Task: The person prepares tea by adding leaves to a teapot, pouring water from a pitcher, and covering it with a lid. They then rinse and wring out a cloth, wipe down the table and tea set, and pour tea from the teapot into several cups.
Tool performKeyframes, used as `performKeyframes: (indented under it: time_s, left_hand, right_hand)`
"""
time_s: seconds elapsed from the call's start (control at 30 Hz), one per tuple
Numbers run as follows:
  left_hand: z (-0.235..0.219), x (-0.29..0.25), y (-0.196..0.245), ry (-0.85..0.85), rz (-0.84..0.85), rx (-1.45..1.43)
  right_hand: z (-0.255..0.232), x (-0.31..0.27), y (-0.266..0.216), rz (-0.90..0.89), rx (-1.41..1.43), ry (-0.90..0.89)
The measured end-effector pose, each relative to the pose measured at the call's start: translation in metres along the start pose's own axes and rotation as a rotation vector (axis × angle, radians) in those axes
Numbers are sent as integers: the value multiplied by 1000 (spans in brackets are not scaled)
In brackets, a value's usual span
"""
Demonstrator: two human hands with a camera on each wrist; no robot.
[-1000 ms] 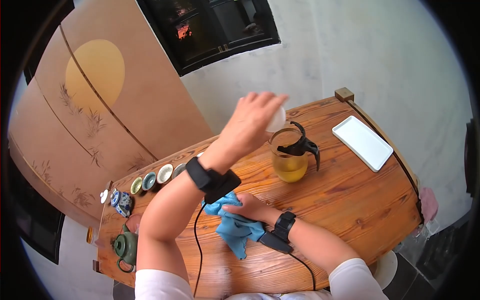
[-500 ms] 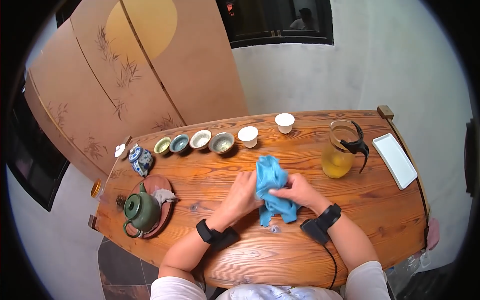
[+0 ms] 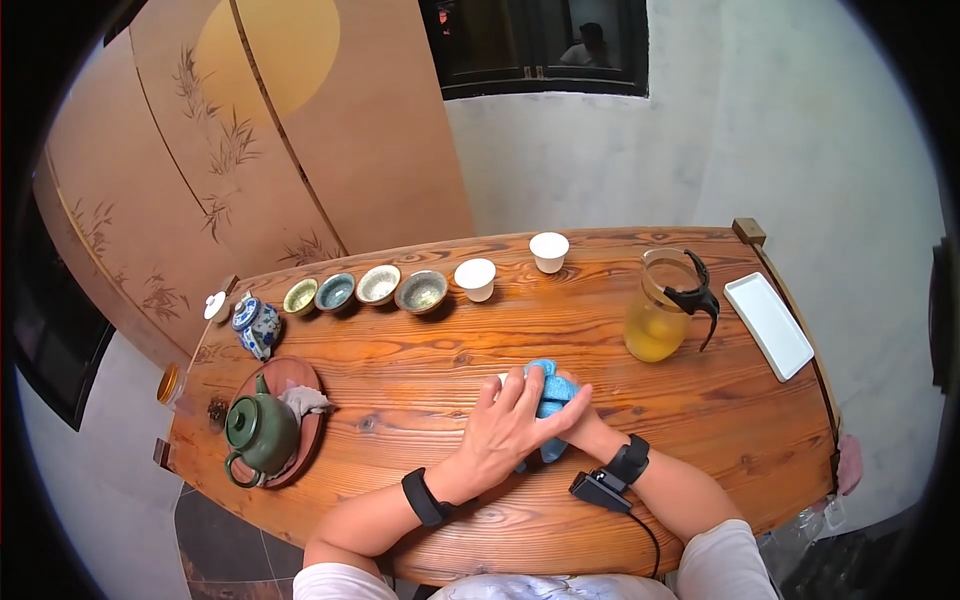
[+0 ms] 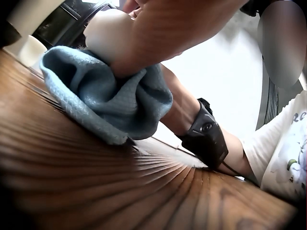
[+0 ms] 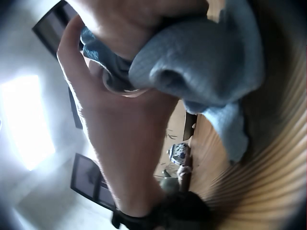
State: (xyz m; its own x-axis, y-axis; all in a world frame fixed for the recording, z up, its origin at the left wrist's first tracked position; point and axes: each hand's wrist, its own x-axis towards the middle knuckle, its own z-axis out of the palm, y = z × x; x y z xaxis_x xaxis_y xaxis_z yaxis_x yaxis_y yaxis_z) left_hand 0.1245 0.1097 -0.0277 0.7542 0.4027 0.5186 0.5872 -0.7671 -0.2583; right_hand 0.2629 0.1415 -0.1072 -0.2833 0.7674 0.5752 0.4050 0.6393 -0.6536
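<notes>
Near the table's front, my left hand (image 3: 510, 430) lies across the front of my right hand (image 3: 588, 428), its fingers bent around a small white cup (image 4: 108, 37). Only a sliver of the cup shows beside the fingers in the head view. My right hand grips a bunched blue cloth (image 3: 556, 392) against the cup. In the left wrist view, folds of the cloth (image 4: 105, 98) hang below the cup. The right wrist view shows my left hand (image 5: 127, 129) beside the cloth (image 5: 192, 62); the right fingertips are partly hidden.
Several bowls (image 3: 379, 285) and two white cups (image 3: 475, 279) line the table's back. A glass pitcher (image 3: 657, 325) of yellow liquid and a white tray (image 3: 768, 326) stand right. At left are a green teapot (image 3: 262, 432) on a round tray and a blue-white pot (image 3: 256, 325).
A second ago my left hand was raised near the pitcher; it came back to the cloth. Since then it has turned over the top, and the cloth is bunched smaller. The head view has shifted.
</notes>
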Motion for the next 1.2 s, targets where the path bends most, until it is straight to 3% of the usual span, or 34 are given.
performKeyframes:
  time_s: [0.03, 0.1, 0.13, 0.17, 0.23, 0.27, 0.3, 0.37, 0.43, 0.53, 0.63, 0.7, 0.73, 0.77, 0.8, 0.83, 0.9, 0.93, 0.97, 1.0, 1.03, 1.1, 1.2]
  left_hand:
    - [-1, 0, -2, -2, -1, 0]
    - [-6, 3, -10, -15, -38, -208]
    - [-17, 2, -14, -78, -133, -479]
    - [-19, -3, -21, -79, -139, -479]
    - [-18, -15, -34, 8, -479, -1075]
    - [-11, -19, -41, 15, -607, -1183]
    - [-6, -22, -45, 18, -620, -1181]
    - [-1, -22, -51, -236, -803, -1619]
    - [1, -21, -48, -216, -814, -1582]
    - [4, -21, -48, -235, -792, -1686]
    - [5, -19, -41, -119, -710, -1569]
    - [6, -17, -39, 138, -349, -1066]
    - [6, -18, -40, 136, -351, -1067]
    - [7, -18, -42, 130, -226, -843]
    - [7, -19, -43, 124, -103, -619]
    - [6, -19, -43, 124, -103, -617]
    - [1, -18, -42, 60, -27, -556]
    - [-3, -18, -42, 59, -29, -555]
    - [-8, -16, -43, 34, -157, -764]
    - [-12, -15, -43, 8, -284, -970]
    - [-14, -14, -43, 8, -282, -971]
    - [-15, -13, -41, -247, -448, -1041]
    - [-10, -15, -34, -193, -338, -893]
  right_hand:
    - [-2, -1, 0, 1, 2, -1]
    - [-17, 5, -23, 323, 173, 46]
    - [-21, 9, -28, 220, 184, 125]
    - [-29, 15, -28, -4, 14, 160]
    - [-35, 20, -39, -85, -205, 201]
    - [-34, 20, -38, -83, -197, 192]
    - [-34, 19, -38, -100, -304, 166]
    - [-31, 22, -41, -129, -406, 138]
    - [-31, 22, -50, -218, -431, 141]
    - [-29, 22, -44, -182, -337, 193]
    - [-28, 20, -43, -151, -252, 209]
    - [-27, 15, -39, 151, 43, 131]
    - [-21, 9, -22, 230, 428, 35]
    - [-18, 5, -21, 232, 430, 35]
    - [-16, 2, -22, 502, 851, -24]
    - [-14, 0, -22, 773, 1270, -88]
    - [-18, -1, -19, 748, 1268, -199]
    - [-18, 1, -20, 644, 1107, -154]
    - [-20, 3, -21, 540, 945, -110]
    - [-29, 16, -25, 56, 412, -133]
    - [-34, 22, -41, 157, 135, -85]
    - [-26, 22, -44, -7, -128, 28]
    - [-23, 20, -40, -3, -158, 43]
